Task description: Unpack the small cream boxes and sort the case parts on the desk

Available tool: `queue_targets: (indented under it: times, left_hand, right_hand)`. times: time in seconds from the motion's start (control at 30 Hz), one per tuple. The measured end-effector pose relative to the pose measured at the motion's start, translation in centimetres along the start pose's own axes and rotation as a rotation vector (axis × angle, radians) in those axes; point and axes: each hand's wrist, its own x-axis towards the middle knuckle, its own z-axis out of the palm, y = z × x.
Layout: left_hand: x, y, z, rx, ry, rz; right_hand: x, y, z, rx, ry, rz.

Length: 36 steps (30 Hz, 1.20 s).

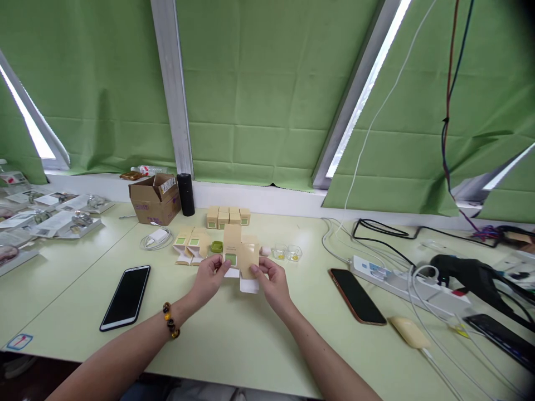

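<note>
A flattened tan cardboard box (249,253) with white flaps and a small green window is held up above the table. My left hand (211,275) pinches its left side by the window, and my right hand (272,281) pinches its right side. Just beyond the left hand lie two partly folded tan boxes (193,243) with white inner flaps. A small green container (217,246) sits between them and the held box. To the right of the held box stand two small clear cups (287,253) with something yellow in them, beside a small pale pink piece (264,251).
Several closed small boxes (228,217) stand in a row at the back. Behind them to the left are an open brown carton (154,200) and a black cylinder (185,194). Phones lie at left (125,298) and right (357,296). A power strip (407,287) and cables occupy the right side.
</note>
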Motion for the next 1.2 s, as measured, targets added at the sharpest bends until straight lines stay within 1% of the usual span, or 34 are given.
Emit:
queue_targets:
  times: [0.13,0.3,0.4,0.47,0.53,0.57,0.63,0.7,0.73,0.77,0.83,0.9,1.0,1.1,1.2]
  left_hand:
    - [-0.1,-0.5,0.1,0.024,-0.013,-0.007]
    - [0.0,-0.7,0.1,0.061,-0.017,0.029]
    - [0.2,-0.6,-0.1,0.069,0.007,0.061]
    - [0.3,-0.3,-0.2,0.111,0.046,0.109]
    - [0.4,0.3,-0.5,0.164,0.101,0.236]
    - [0.4,0.7,-0.6,0.191,0.125,0.34]
    - [0.4,1.6,-1.0,0.261,0.149,0.615]
    - [0.3,2.5,-1.5,0.396,0.158,0.895]
    - [0.3,2.9,-1.7,0.485,0.169,1.007]
    - [0.2,3.2,-1.9,0.575,0.185,1.091]
    - [0.0,3.6,-2.3,0.718,0.22,1.191]
    - [-0.2,3.5,-2.5,0.8,0.246,1.228]
    - [-0.4,3.1,-2.8,0.868,0.252,1.24]
    - [-0.6,2.8,-2.9,0.881,0.255,1.228]
    - [-0.6,3.0,-2.7,0.847,0.256,1.197]
  right_hand:
    - [0.2,0.4,-0.1,-0.026,0.033,0.012]
    - [0.3,0.6,-0.3,-0.016,0.061,0.007]
    - [0.2,0.7,-0.3,-0.078,0.082,-0.042]
    - [0.1,0.7,-0.2,-0.153,0.105,-0.119]
    - [0.0,0.6,-0.2,-0.227,0.105,-0.221]
    - [-0.1,0.5,-0.2,-0.254,0.096,-0.273]
    - [-0.2,0.2,-0.2,-0.287,0.078,-0.359]
    - [-0.2,0.0,-0.2,-0.322,0.088,-0.417]
    - [-0.2,0.0,-0.3,-0.343,0.1,-0.437]
    - [-0.2,0.1,-0.3,-0.364,0.11,-0.451]
    - [-0.1,0.4,-0.3,-0.398,0.121,-0.467]
    - [0.0,0.7,-0.4,-0.423,0.125,-0.467]
    - [0.0,1.2,-0.3,-0.45,0.138,-0.447]
    - [0.0,1.3,-0.3,-0.455,0.151,-0.428]
    - [0.0,1.3,-0.4,-0.455,0.152,-0.429]
